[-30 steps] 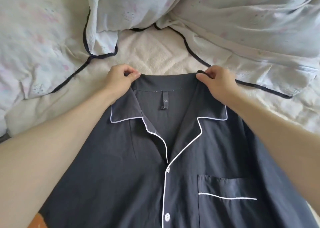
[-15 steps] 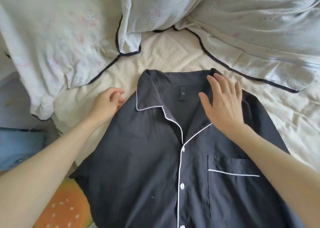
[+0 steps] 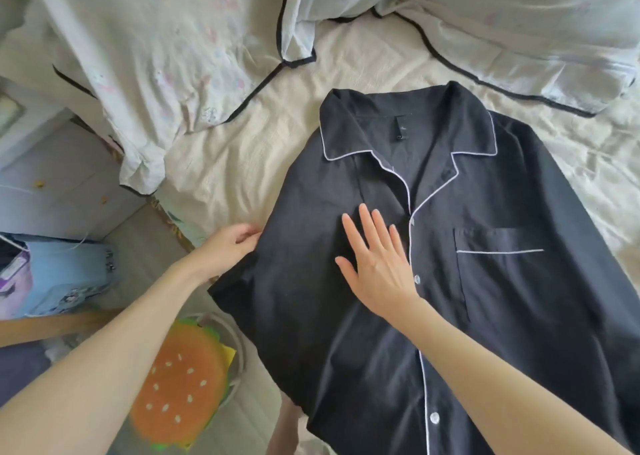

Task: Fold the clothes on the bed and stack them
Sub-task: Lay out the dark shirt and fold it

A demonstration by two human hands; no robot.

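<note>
Cream, crinkled bedding [image 3: 242, 163] serves as the work surface, and on it a black pyjama shirt [image 3: 502, 316] with white piping is laid face up, collar [image 3: 408, 125] toward the far side and hem running off the near edge of the view.

A second ago both collar corners were pinched and drawn taut; now the collar has been released and lies flat. The right hand [image 3: 377, 264] has been brought across to the chest left of the button placket, and it is pressed there with fingers straight and spread. The left hand [image 3: 228, 246] has been moved down to the shirt's left edge, near where the sleeve begins, and the fabric appears to be pinched between curled fingers and thumb, though the exact contact is partly hidden. From this it is judged that spreading is finished and the first side fold is being prepared, the flat palm serving as the anchor for a fold line. Nothing is folded or stacked yet.

Farther out, pale floral pyjama pieces [image 3: 173, 56] with dark piping are heaped along the far side, presumably awaiting folding. Past the bed's left edge, lower down, a burger-shaped cushion [image 3: 180, 385] is seen on a stool, with a light blue bag [image 3: 69, 274] beside it and a pale floor [image 3: 69, 184] beyond.
</note>
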